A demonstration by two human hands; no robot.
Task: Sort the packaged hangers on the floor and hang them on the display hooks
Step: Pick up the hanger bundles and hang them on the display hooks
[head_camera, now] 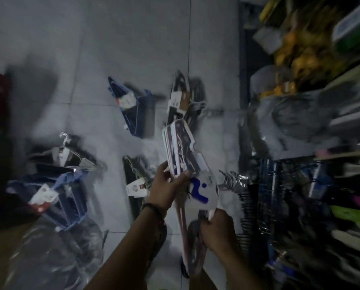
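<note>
Judging by how things lay, the task was reckoned to be in its sorting stage, with the hanging largely left to do. A long bundle of white and pale pink plastic hangers with a white card label printed in blue [180,143] was held above the grey tiled floor [133,38], its cluster of chrome hooks [234,181] turned toward the shelving on the right. The left hand [166,187] was closed on the bundle near the label, fingers and thumb clamped on either side. The right hand [219,229] was wrapped round the lower end of the bars.

Five other packs were seen scattered on the floor: a dark blue pack with a red and white label [133,109], a black and grey pack with a brown and white card [182,99], a black pack with a white tag [134,181] just beside the left wrist, a black pack with chrome wire hooks [66,155], and next to it a second blue pack [57,195]. A crumpled clear plastic bag [55,258] lay at the lower left. The dark blue wire display rack [279,195] was blurred, so it could not be told whether anything was hung there. The two blue packs had not been brought together, and every floor pack was judged as yet to be lifted.
</note>
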